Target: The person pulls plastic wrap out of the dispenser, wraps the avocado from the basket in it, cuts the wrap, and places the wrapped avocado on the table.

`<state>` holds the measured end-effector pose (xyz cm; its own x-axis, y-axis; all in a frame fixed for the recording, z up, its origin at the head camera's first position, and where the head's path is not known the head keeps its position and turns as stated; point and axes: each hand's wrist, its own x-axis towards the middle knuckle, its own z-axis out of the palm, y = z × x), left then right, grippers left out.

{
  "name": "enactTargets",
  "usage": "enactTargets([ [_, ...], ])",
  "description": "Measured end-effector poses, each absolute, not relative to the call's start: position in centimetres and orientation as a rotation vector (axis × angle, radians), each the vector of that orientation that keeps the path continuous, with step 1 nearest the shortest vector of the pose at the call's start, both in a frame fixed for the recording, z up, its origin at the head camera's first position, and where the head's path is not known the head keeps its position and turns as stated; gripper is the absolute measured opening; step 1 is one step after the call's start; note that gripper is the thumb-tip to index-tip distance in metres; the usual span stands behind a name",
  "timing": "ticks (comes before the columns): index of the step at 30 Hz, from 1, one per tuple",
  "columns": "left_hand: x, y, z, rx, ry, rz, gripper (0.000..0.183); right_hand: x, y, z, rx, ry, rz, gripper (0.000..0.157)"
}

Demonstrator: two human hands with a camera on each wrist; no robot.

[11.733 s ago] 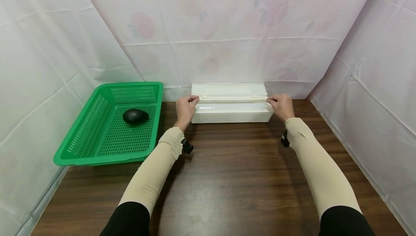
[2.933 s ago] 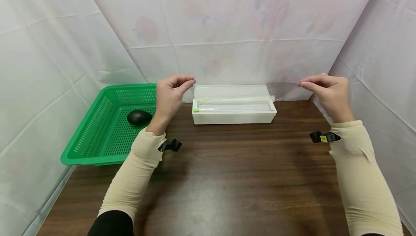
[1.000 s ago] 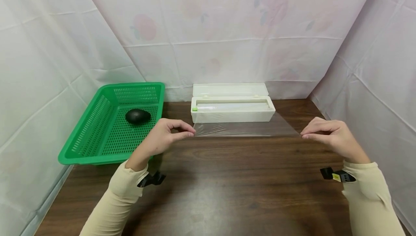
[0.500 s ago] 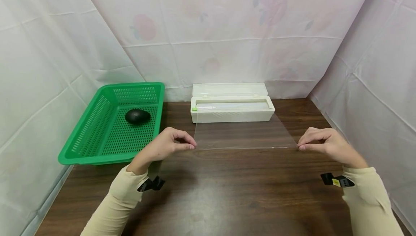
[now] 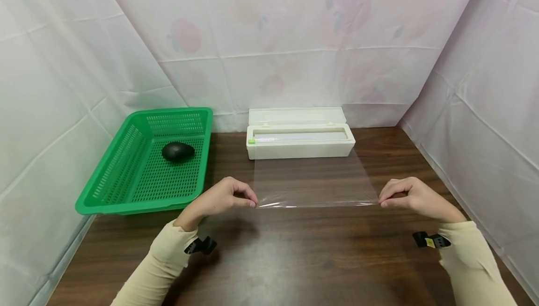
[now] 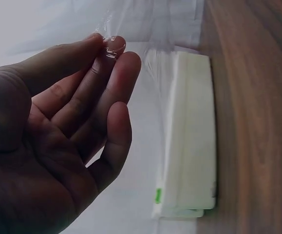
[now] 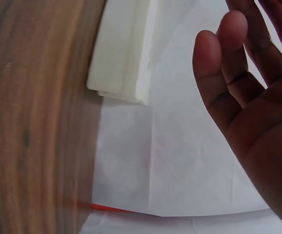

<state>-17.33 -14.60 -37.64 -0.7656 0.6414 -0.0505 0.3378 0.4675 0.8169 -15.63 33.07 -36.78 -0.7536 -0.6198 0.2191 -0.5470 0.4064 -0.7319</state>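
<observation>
A clear sheet of plastic wrap (image 5: 311, 179) stretches from the white wrap dispenser box (image 5: 301, 150) toward the person. My left hand (image 5: 223, 198) pinches its near left corner between thumb and fingertips. At the near right corner, my right hand (image 5: 414, 198) pinches the film the same way. The dispenser's lid (image 5: 296, 116) stands raised at the back, and a small green slider (image 5: 251, 141) sits at the left of its front edge. In the left wrist view, film bunches at the thumb and fingertips of the left hand (image 6: 77, 112). The right wrist view cuts off the right hand's pinch.
A green perforated basket (image 5: 202, 156) stands on the left with a dark, oval, glossy object (image 5: 178, 151) inside. Pale printed cloth (image 5: 294, 39) hangs behind the table and along both sides. The tabletop (image 5: 303, 259) is dark wood.
Earlier both hands were at the box, then lifted apart. Over the last second they have drawn the film's near edge toward the person, lengthening the sheet, and come slightly closer together.
</observation>
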Motion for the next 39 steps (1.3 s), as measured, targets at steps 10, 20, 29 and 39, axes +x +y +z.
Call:
enactTargets([
  [10, -17.4, -14.1, -39.9, 0.857, 2.361, 1.131, 0.005, -15.5, 32.8, -39.2, -0.954, 2.536, -1.172, 0.014],
  [20, -17.6, -13.6, -42.4, 0.792, 2.432, 1.053, 0.007, -15.7, 32.4, -41.0, -0.978, 2.54, -1.143, 0.009],
  [29, -17.7, -13.5, -43.6, 0.781, 2.425, 1.001, 0.005, -15.8, 31.7, -42.1, -0.93, 2.575, -1.028, 0.009],
  [39, -17.5, -13.1, -44.0, 0.843, 2.478, 0.867, 0.004, -16.6, 30.8, -42.6, -0.925, 2.566, -0.845, 0.008],
])
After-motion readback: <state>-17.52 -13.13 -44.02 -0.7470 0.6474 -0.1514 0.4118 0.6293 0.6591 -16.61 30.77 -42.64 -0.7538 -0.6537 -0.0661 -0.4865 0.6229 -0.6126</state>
